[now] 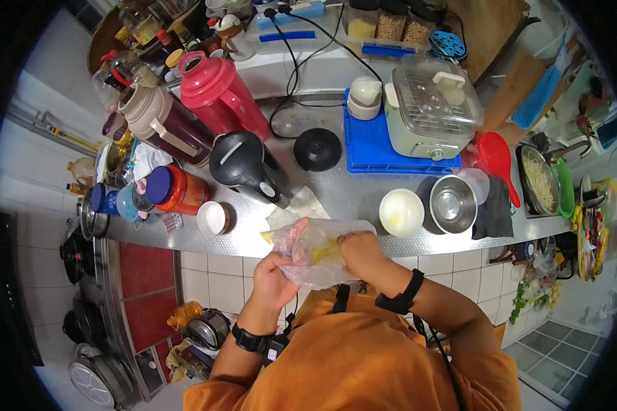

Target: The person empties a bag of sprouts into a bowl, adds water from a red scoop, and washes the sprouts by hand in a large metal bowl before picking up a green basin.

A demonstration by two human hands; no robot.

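A clear plastic bag (319, 246) with something yellow inside is held between my hands, over the counter's front edge. My left hand (275, 277) is closed on the bag's left side, thumb on top. Closed round the bag's right side is my right hand (363, 255), knuckles up, its fingertips hidden. Behind the bag a pale cloth (301, 207) lies on the steel counter (247, 236). Right of my right hand stand a white bowl (401, 213) with a yellow trace inside and a steel bowl (453, 205).
A black kettle (247, 164), two thermos flasks (223, 92), an orange-red jar (178, 190) and a small white cup (213, 218) stand at left. At right, a pale steamer (432, 113) sits on a blue tray (363, 151), near a red ladle (495, 161). Black cords (296, 75) cross the back.
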